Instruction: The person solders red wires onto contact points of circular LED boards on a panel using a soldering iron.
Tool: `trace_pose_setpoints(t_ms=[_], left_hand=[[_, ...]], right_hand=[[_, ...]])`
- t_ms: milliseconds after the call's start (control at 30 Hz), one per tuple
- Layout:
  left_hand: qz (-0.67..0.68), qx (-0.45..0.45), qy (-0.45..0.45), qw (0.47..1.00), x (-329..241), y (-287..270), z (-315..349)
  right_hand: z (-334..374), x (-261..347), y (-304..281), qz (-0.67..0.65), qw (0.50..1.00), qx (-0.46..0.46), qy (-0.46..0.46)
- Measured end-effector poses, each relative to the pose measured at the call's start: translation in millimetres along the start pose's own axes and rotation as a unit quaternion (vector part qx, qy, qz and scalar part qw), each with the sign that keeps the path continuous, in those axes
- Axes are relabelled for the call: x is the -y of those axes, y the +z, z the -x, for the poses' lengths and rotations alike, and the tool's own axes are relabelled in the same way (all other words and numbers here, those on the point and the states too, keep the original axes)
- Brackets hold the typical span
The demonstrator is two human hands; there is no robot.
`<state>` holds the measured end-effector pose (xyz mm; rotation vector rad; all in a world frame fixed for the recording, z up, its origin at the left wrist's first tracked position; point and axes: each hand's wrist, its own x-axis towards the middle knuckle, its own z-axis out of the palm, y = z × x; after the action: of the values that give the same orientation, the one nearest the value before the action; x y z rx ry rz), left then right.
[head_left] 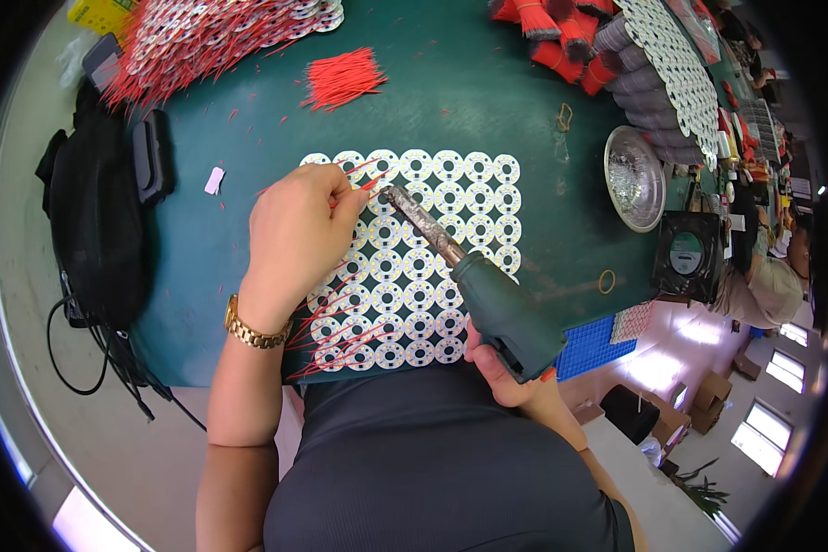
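Note:
A sheet of round white LED boards (419, 296) with dark centre holes lies on the green table in front of me. My left hand (305, 221) is over its upper left part, with finger and thumb pinched on thin red wires (371, 183). From the lower right, my right hand (501, 375) grips the handle of a dark green soldering gun (506, 308). Its metal tip points up and left, close to the wire ends by my left fingertips; whether it touches a board cannot be made out. More red wires stick out from the boards in the left columns.
A small pile of cut red wires (345, 79) lies beyond the sheet. Stacked wired boards (221, 41) stand at the far left, wire bundles (561, 41) at the far right. A metal bowl (635, 179) and a black fan (687, 255) are right; a black bag (97, 221) is left.

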<state>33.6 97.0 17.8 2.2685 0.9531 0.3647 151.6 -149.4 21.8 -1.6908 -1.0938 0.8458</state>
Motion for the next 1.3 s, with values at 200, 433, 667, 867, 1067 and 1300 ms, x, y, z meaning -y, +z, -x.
trace_pose_setpoints(t_ms=[200, 433, 667, 867, 1067, 1300], left_hand=[[0.002, 0.007, -0.015, 1.0, -0.3, -0.7, 1.5], [-0.006, 0.0, -0.002, 1.0, -0.9, -0.9, 2.0], [0.012, 0.001, -0.016, 1.0, -0.9, -4.3, 3.3], [-0.018, -0.17, 0.104, 0.98, -1.1, -11.7, 2.3], [-0.062, -0.015, 0.323, 0.944, -1.7, -0.4, -4.1], [-0.063, -0.061, 0.338, 0.937, 8.6, 13.2, -5.4]], right_hand=[[1.4, -2.9, 2.7, 0.022, 1.0, 0.001, -0.005], [18.2, -24.6, 4.9, -0.042, 0.999, -0.025, 0.009], [6.6, 7.7, -2.0, -0.266, 0.959, -0.072, 0.06], [4.7, 2.3, -9.5, -0.263, 0.958, -0.097, 0.055], [-3.4, 0.8, -12.3, -0.285, 0.951, -0.089, 0.076], [-8.8, -2.6, -8.1, -0.3, 0.946, -0.073, 0.103]])
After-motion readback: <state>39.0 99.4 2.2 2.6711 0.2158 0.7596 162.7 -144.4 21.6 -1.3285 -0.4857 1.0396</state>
